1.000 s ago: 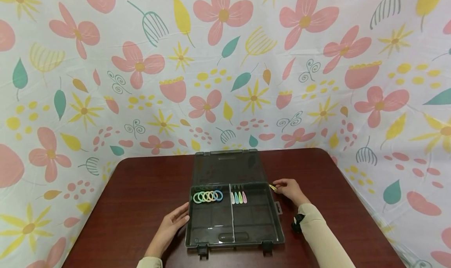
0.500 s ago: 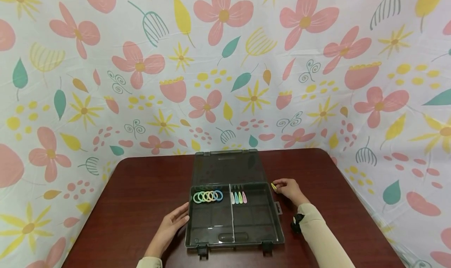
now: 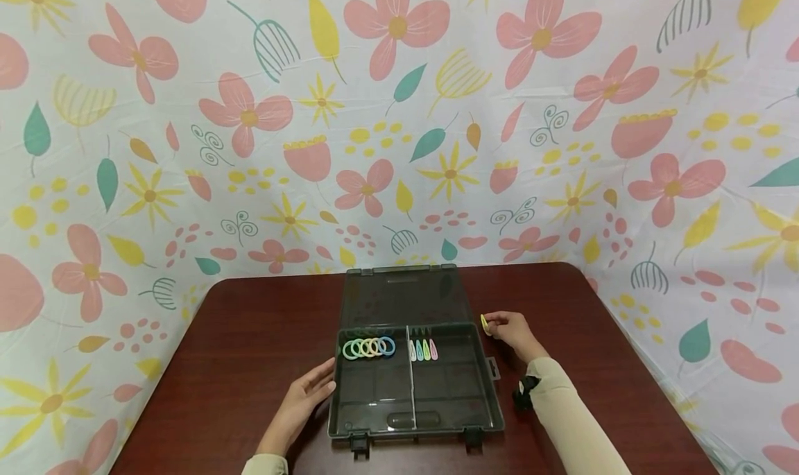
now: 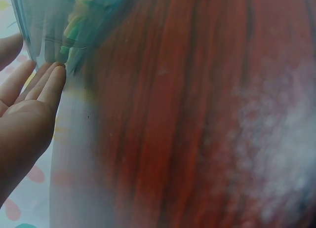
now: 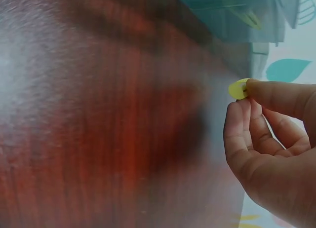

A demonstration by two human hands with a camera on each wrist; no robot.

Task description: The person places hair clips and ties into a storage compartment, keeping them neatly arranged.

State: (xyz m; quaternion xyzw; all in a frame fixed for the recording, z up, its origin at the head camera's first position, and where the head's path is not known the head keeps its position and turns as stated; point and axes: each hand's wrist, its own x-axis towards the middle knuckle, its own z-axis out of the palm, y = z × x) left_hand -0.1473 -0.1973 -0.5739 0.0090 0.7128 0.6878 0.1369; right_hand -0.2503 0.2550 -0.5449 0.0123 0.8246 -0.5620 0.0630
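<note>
My right hand [image 3: 513, 332] pinches a yellow hair clip [image 5: 238, 89] between thumb and fingertips, just off the right wall of a dark see-through box [image 3: 374, 392]. With fairly straight fingers, my left hand [image 3: 302, 400] touches the box's left wall; in the left wrist view the fingertips [image 4: 58, 72] meet the clear side. Pastel ring-shaped hair ties [image 3: 369, 348] lie overlapped in a row in the box's left compartment. Several snap hair clips [image 3: 424, 350], white, blue, green and pink, stand side by side in the right compartment, next to the white divider [image 3: 410, 385].
The box's lid [image 3: 404, 298] lies open toward the back of the dark red wooden table [image 3: 262, 336]. Two black latches [image 3: 360, 444] stick out at the front edge, and a clear hang tab [image 3: 494, 369] at the right. Flower-patterned cloth [image 3: 374, 149] surrounds the table.
My right hand has lifted slightly with the yellow hair clip, which has turned more upright. The left hand and the box have kept their places.
</note>
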